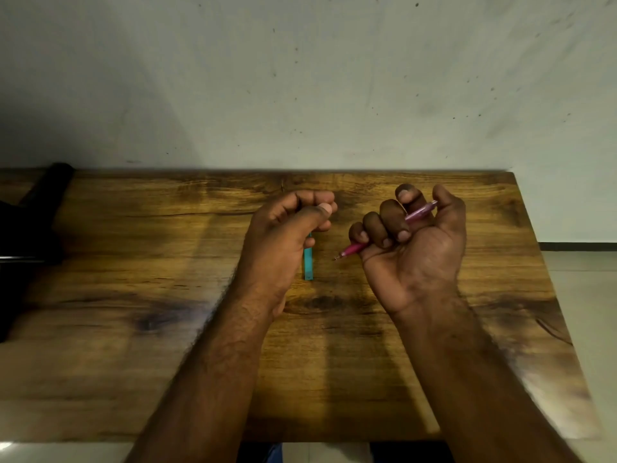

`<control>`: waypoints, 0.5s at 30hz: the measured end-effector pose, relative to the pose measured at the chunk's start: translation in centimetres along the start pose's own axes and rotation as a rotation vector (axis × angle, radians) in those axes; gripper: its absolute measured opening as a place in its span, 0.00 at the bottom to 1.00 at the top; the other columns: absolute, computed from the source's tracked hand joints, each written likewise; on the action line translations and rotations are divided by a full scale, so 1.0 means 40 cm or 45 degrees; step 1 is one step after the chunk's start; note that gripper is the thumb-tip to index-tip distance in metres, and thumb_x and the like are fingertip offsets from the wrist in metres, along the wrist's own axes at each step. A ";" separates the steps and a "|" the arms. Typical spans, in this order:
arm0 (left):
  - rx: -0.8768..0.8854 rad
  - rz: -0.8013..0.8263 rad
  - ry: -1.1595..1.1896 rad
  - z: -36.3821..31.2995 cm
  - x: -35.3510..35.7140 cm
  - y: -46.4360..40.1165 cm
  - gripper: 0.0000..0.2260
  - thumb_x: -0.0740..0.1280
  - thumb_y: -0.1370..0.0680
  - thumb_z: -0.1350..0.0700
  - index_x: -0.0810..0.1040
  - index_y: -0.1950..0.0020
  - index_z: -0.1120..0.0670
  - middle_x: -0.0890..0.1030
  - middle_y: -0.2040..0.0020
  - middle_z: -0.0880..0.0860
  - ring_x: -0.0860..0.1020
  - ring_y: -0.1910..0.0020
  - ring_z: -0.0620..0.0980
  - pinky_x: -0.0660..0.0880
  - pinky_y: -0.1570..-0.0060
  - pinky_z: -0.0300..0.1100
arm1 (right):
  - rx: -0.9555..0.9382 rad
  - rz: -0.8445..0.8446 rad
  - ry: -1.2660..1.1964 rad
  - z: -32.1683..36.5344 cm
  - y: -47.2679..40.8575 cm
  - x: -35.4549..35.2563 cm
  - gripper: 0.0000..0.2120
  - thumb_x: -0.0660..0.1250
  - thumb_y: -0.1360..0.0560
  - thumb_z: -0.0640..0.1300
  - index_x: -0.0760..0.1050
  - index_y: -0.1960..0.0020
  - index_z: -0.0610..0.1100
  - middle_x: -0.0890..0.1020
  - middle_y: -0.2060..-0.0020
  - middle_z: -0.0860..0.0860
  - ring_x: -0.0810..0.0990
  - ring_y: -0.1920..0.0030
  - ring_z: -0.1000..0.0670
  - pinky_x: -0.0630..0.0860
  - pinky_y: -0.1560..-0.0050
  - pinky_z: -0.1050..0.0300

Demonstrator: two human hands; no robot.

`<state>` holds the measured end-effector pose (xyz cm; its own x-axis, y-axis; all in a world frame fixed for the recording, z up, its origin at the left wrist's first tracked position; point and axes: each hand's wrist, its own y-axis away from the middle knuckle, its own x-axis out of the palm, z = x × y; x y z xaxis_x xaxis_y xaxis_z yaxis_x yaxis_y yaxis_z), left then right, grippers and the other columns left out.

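My right hand (414, 235) clenches a pink pen (419, 213), left hand (287, 235) grasps a teal piece (307, 262), mid-worktop (133, 362), far from edges

Head camera, looking forward and down, close over table (334, 379)

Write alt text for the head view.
The right hand grips a pink pen, tip toward the left hand, which holds a teal stick, both above a wooden table against a grey wall.
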<state>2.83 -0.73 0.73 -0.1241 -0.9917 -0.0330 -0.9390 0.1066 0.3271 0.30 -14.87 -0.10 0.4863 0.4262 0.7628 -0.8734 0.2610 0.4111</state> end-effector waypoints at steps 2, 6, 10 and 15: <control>0.000 -0.004 -0.002 0.000 -0.001 0.000 0.08 0.68 0.19 0.57 0.86 0.45 0.49 0.89 0.48 0.46 0.86 0.46 0.50 0.77 0.44 0.52 | -0.010 0.004 0.035 -0.001 0.001 0.003 0.22 0.53 0.18 0.58 0.72 0.62 0.46 0.59 0.77 0.52 0.54 0.72 0.51 0.63 0.65 0.54; -0.005 0.001 -0.020 0.000 0.001 0.001 0.08 0.68 0.19 0.56 0.86 0.44 0.48 0.89 0.48 0.45 0.86 0.46 0.48 0.77 0.43 0.52 | -0.021 0.036 0.133 -0.006 0.006 0.011 0.25 0.51 0.16 0.61 0.74 0.59 0.44 0.59 0.76 0.52 0.55 0.72 0.51 0.63 0.65 0.54; -0.007 0.004 -0.015 -0.001 0.000 0.002 0.08 0.68 0.19 0.56 0.86 0.44 0.48 0.89 0.48 0.45 0.85 0.45 0.49 0.77 0.43 0.52 | -0.122 0.095 0.283 -0.010 0.015 0.024 0.23 0.50 0.14 0.57 0.72 0.59 0.44 0.59 0.76 0.52 0.54 0.73 0.51 0.60 0.65 0.52; -0.003 0.018 -0.026 -0.002 -0.001 0.004 0.08 0.68 0.19 0.56 0.86 0.45 0.47 0.88 0.48 0.45 0.85 0.45 0.48 0.77 0.45 0.49 | -0.200 0.226 0.404 -0.011 0.023 0.031 0.24 0.49 0.14 0.58 0.72 0.55 0.42 0.59 0.75 0.51 0.55 0.72 0.50 0.58 0.66 0.53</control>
<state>2.70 -0.69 0.84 -0.1442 -0.9884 -0.0477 -0.9361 0.1206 0.3303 0.10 -13.71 0.99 0.3328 0.7165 0.6131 -0.9423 0.2779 0.1867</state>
